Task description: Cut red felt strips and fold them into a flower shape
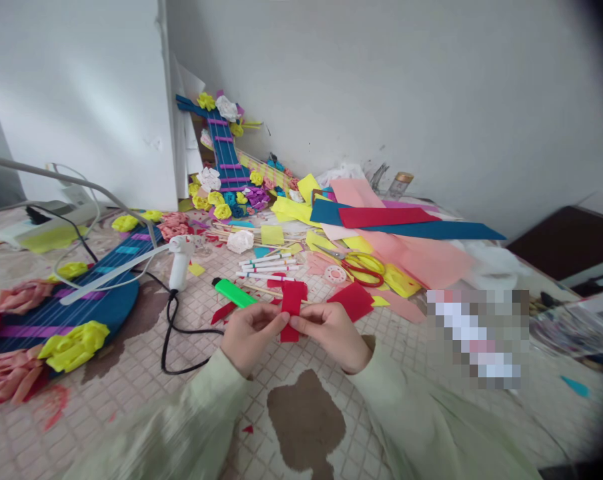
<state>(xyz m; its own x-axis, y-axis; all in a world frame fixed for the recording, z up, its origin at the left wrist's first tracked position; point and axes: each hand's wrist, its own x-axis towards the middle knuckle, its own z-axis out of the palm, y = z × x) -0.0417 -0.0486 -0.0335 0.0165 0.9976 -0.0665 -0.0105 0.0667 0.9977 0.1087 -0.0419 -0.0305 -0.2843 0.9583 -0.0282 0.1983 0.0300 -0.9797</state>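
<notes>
A short red paper strip point(292, 299) is held upright over the table in front of me. My left hand point(254, 333) pinches its left edge between thumb and fingers. On the other edge, my right hand point(334, 332) pinches the same strip, and the two thumbs nearly meet at its middle. Just behind my hands lie a green utility knife point(235, 293), several white pens point(266, 268) and pieces of red paper point(351, 301). Scissors with red and yellow handles point(364, 267) rest beyond my right hand.
A white glue gun point(180, 265) with a black cord stands at left beside a blue guitar shape point(114, 293) with paper flowers. Another decorated guitar point(226, 147) leans at the back. Coloured paper sheets point(416, 257) and a glass jar point(400, 183) lie toward the wall.
</notes>
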